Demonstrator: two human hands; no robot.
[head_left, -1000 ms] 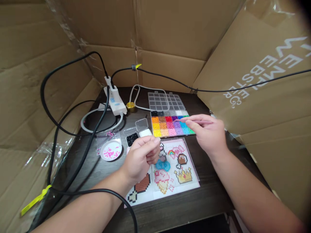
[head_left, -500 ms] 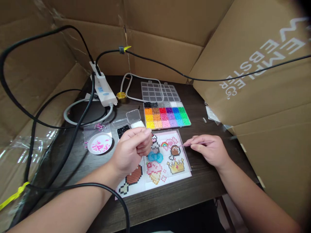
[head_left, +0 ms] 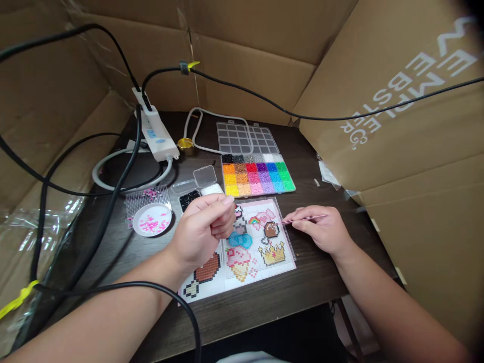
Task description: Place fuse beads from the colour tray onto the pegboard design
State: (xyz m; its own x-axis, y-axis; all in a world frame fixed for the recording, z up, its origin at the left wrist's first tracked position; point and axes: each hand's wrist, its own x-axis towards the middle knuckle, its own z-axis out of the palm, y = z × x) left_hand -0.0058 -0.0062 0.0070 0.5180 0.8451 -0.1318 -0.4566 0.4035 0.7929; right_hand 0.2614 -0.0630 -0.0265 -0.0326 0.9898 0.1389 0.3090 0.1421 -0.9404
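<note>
My right hand pinches thin pink tweezers, their tip at a small brown drumstick figure on a clear pegboard. Under the board lies a printed pattern sheet with an ice cream, a crown, a blue bow and a larger drumstick. My left hand is closed in a fist above the sheet's left part, covering some of it. Whatever may be inside that fist is hidden.
Behind the sheet sits an open bead box with many colours. Left of it are small black and white bead boxes, a white dish of pink beads and a power strip. Black cables cross the left side; cardboard walls surround the table.
The whole view has shifted slightly, so things sit a little higher and further left. Both hands keep nearly the same pose, with the tweezers' tip still at the small drumstick.
</note>
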